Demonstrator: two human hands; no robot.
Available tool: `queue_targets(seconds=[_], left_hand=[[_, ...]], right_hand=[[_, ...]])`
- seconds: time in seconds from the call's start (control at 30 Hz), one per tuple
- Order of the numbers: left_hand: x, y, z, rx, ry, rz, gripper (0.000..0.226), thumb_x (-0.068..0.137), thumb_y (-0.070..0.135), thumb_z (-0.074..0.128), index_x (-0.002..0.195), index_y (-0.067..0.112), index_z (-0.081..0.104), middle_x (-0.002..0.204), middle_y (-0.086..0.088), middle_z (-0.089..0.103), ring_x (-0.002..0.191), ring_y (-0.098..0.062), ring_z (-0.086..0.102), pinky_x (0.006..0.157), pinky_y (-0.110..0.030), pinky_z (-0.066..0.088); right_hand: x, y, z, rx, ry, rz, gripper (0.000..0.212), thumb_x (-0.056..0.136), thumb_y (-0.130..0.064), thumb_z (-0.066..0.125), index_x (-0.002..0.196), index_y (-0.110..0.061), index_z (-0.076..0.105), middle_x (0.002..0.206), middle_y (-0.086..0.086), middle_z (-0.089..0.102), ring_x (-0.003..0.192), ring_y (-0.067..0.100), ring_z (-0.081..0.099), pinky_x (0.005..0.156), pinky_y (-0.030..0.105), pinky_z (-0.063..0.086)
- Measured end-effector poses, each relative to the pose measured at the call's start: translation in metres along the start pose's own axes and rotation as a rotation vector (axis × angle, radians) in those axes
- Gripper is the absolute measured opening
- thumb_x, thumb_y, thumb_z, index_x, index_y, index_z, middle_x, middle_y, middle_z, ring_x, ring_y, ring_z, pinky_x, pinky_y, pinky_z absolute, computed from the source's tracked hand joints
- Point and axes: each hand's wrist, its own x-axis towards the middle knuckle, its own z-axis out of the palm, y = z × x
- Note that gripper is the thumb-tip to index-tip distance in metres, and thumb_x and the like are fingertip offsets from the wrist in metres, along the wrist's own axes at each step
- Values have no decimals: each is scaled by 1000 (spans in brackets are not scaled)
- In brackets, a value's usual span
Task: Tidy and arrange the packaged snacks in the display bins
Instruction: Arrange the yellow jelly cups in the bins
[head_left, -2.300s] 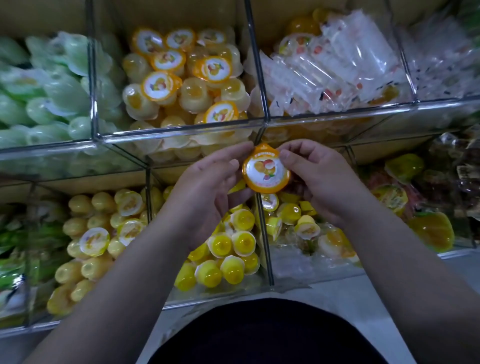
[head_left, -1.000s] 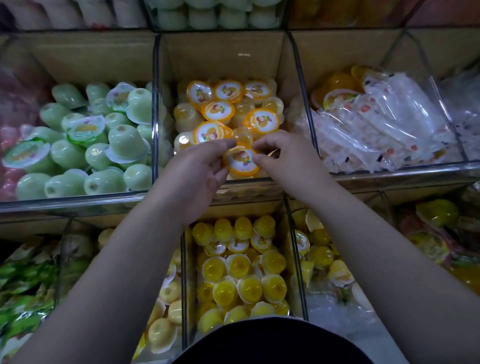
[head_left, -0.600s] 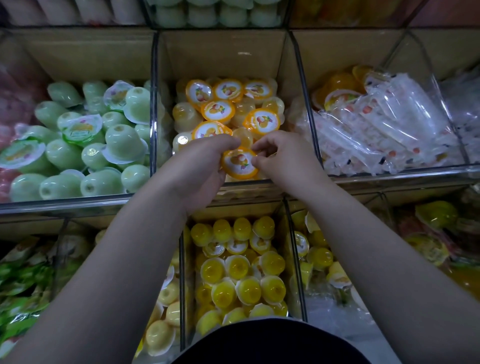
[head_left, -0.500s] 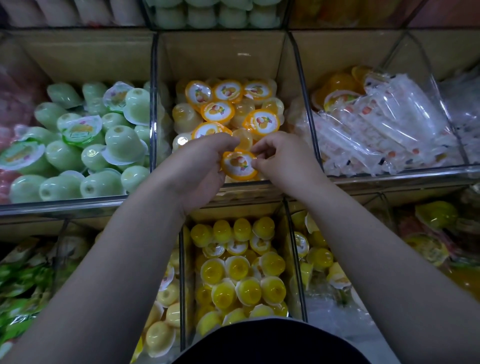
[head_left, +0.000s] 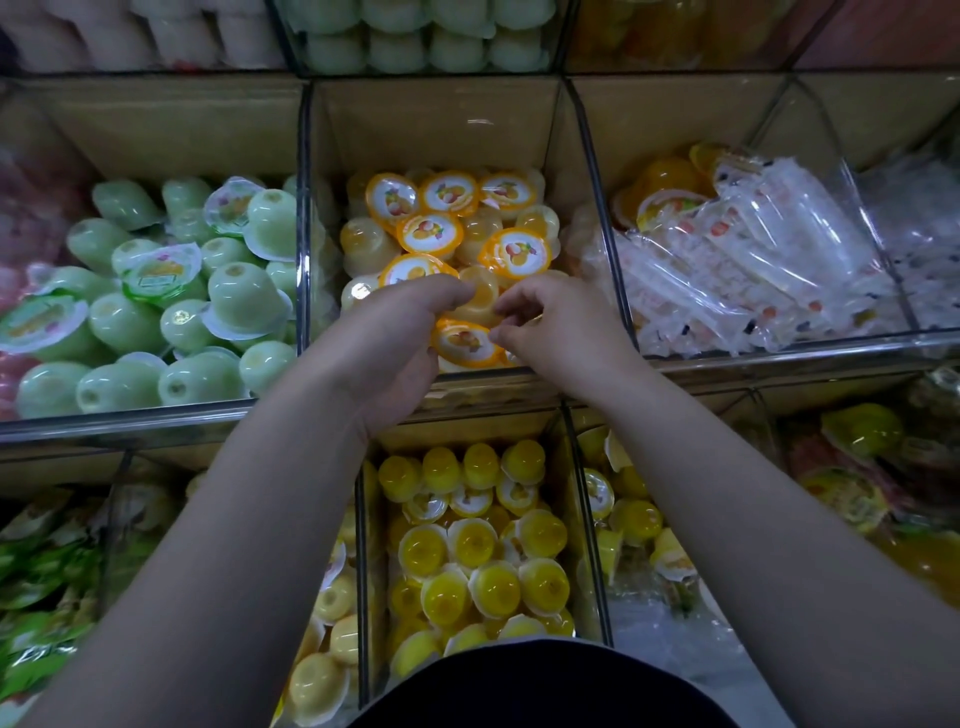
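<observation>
An orange-lidded jelly cup (head_left: 464, 343) lies lid-up at the front of the middle clear bin (head_left: 587, 171), on top of other cups. My left hand (head_left: 389, 343) pinches its left edge with curled fingers. Its right edge is pinched by my right hand (head_left: 563, 327). Behind them, several more orange-lidded jelly cups (head_left: 428, 233) fill the same bin, some lid-up and some on their sides. My hands hide the bin's front row.
Green jelly cups (head_left: 171, 306) fill the left bin. Clear-wrapped packets (head_left: 748, 260) fill the right one. Yellow jelly cups (head_left: 467, 551) sit in the lower middle bin under my forearms. More snack bins lie to the lower left and right and above.
Both hands lifted the orange-lidded cup from in front of the lower shelf up into the middle bin, then lowered it onto the front of the pile.
</observation>
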Motion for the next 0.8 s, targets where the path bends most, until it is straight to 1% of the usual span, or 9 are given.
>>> queue_targets(seconds=[0.07,0.2,0.3,0.43,0.5,0.6,0.63,0.73,0.8], left_hand=[[-1,0,-2,24,4,8,32,96,18,51,124,6,56,123,-8,66,110,-13,63,107,-29,39],[-1,4,-3,57,14,-4,40,96,24,52,131,4,51,131,-14,60,117,-23,59,114,-41,33],[0,5,-4,84,40,-17,42,96,24,53,130,2,51,127,-15,61,103,-23,65,106,-39,44],[3,3,-6,63,29,-10,35,97,20,52,125,-1,53,108,-13,66,83,-19,67,71,-27,58],[5,3,-6,67,24,8,33,96,19,53,124,2,55,114,-11,67,90,-19,67,83,-32,57],[7,0,-4,110,22,34,41,90,22,63,126,6,55,125,-8,64,112,-19,61,106,-37,44],[6,0,-3,126,19,34,43,89,24,64,128,7,54,128,-7,62,115,-17,60,103,-30,46],[1,-3,2,124,-4,51,34,98,21,53,128,6,52,130,-2,57,105,-8,59,68,-11,50],[0,-7,2,123,3,80,38,99,23,49,134,7,49,132,2,56,117,-6,54,82,-13,44]], right_hand=[[0,-3,1,-86,-63,13,34,81,-42,75,111,-29,66,89,-16,61,90,6,60,82,35,54],[7,-12,1,-195,-143,91,52,74,-49,78,118,-25,64,108,-6,64,101,14,60,88,40,53],[12,-15,0,-299,-213,84,42,73,-51,78,101,-21,70,95,-3,67,91,16,62,81,36,54],[15,-14,0,-305,-221,75,40,70,-53,80,88,-18,73,85,1,69,79,15,62,71,36,52],[13,-13,1,-260,-193,88,37,70,-51,81,86,-19,73,83,-1,68,77,14,60,69,34,51],[14,-11,2,-238,-187,99,29,73,-49,79,81,-22,70,81,-3,66,77,13,60,67,33,49],[15,-10,2,-235,-182,100,28,75,-49,77,80,-23,68,80,-5,65,78,13,60,67,32,49],[13,-7,4,-147,-106,68,28,80,-54,70,84,-27,64,78,-11,60,80,10,58,65,30,45],[8,-8,1,27,-9,27,25,88,-53,62,90,-28,62,81,-12,60,81,10,59,68,34,50]])
